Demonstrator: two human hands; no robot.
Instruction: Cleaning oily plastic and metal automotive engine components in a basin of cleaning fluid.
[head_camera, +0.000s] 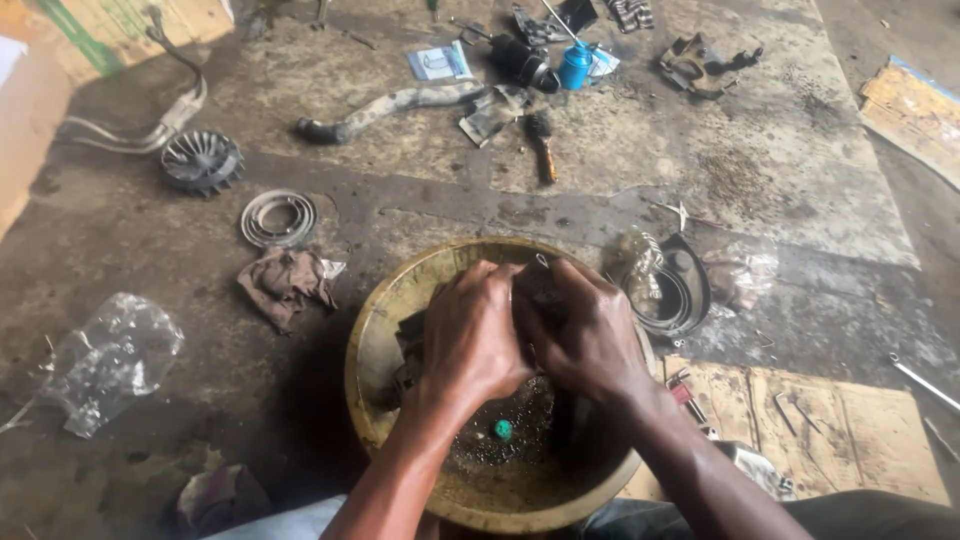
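Gripping a small dark part (530, 290) together, left hand (470, 335) and right hand (590, 335) are closed on it over a yellow bowl (375, 330); its exact kind is hidden by the fingers.

- Bowl contents: dark liquid with grit, a green bit (503, 430), other dark pieces under the left hand. Judged: work on the part is mid-way, not set aside.
- Just right of bowl: rings (680, 295) and clear wrapping.
- Left, on floor: rag (285, 285), coiled bands (278, 218), fan wheel (202, 160), plastic bag (110, 360).
- Far: hose (385, 108), brush (543, 145), blue can (575, 65).
- Right, near: cardboard (840, 430) with small tools.
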